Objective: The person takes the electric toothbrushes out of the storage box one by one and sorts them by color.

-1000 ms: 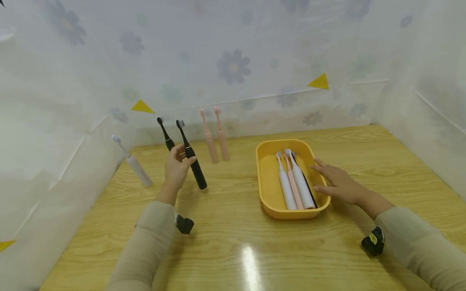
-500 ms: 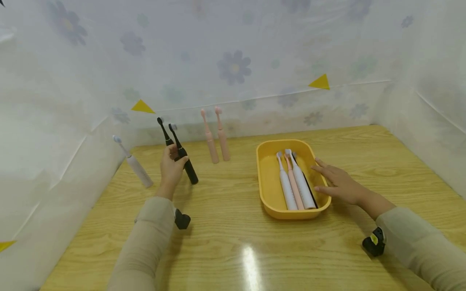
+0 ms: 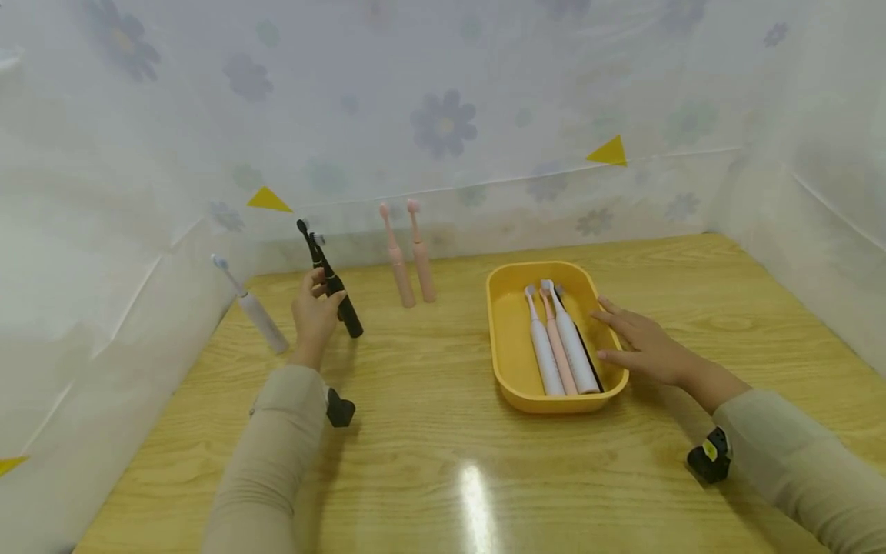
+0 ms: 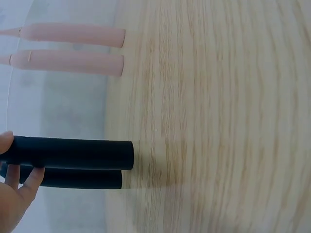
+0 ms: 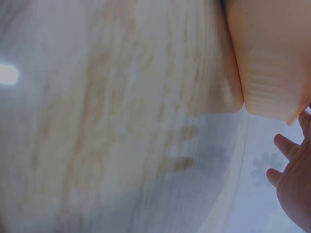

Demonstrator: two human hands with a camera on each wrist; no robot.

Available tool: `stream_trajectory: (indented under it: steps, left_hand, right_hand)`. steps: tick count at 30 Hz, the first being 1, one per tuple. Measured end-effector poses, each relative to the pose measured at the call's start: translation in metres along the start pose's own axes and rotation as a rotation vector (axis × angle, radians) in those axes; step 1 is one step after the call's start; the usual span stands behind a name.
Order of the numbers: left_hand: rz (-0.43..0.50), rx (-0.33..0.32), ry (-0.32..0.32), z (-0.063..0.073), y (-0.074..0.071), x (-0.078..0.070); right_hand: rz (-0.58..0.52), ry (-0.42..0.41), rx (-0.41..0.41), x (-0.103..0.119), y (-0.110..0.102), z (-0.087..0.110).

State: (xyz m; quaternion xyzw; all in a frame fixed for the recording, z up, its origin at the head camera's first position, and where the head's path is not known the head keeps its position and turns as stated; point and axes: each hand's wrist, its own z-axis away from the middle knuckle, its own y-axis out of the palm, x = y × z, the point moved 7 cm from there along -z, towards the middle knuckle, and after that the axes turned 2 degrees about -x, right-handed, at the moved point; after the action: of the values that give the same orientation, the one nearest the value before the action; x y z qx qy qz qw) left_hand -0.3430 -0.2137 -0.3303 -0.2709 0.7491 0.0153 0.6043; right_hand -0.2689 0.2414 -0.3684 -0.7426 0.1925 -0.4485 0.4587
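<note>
Between the thumb and fingers of my left hand (image 3: 315, 314) is a black electric toothbrush (image 3: 350, 314), held tilted with its brush head up. A second black electric toothbrush (image 3: 303, 228) stands right behind it, mostly hidden in the head view; in the left wrist view the two black handles overlap. My right hand (image 3: 647, 350) rests with spread fingers at the right rim of a yellow tray (image 3: 492, 338). Inside the tray lie two white electric toothbrushes, a pink one (image 3: 563, 358) between them, and a black one partly covered at the right.
Two pink electric toothbrushes (image 3: 400, 278) lean near the back wall, right of the left hand. To its left is a white electric toothbrush (image 3: 263, 323). A flowered white sheet (image 3: 443, 77) encloses the back and sides of the wooden table (image 3: 415, 446).
My left hand has moved left and slightly back with the black toothbrush, bringing it up against the other black one. The right hand and the tray have stayed put.
</note>
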Motion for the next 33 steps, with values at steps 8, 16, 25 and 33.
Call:
stream_trajectory:
  steps: [8,16,25,33]
  left_hand:
    - [0.007,-0.05,-0.092,-0.005,-0.009,0.008]
    - [0.0,-0.151,-0.06,-0.008,-0.018,0.009]
    - [-0.038,-0.144,-0.026,-0.012,-0.021,0.009]
    - [-0.016,-0.125,-0.048,-0.012,-0.021,0.013]
  right_hand:
    - [-0.003,0.001,0.0,0.001,0.0,0.0]
    - [0.005,0.008,0.003,-0.002,0.0,0.0]
    - [0.001,0.011,0.004,-0.002,0.0,-0.002]
    - [-0.006,0.008,0.007,-0.001,0.001,-0.001]
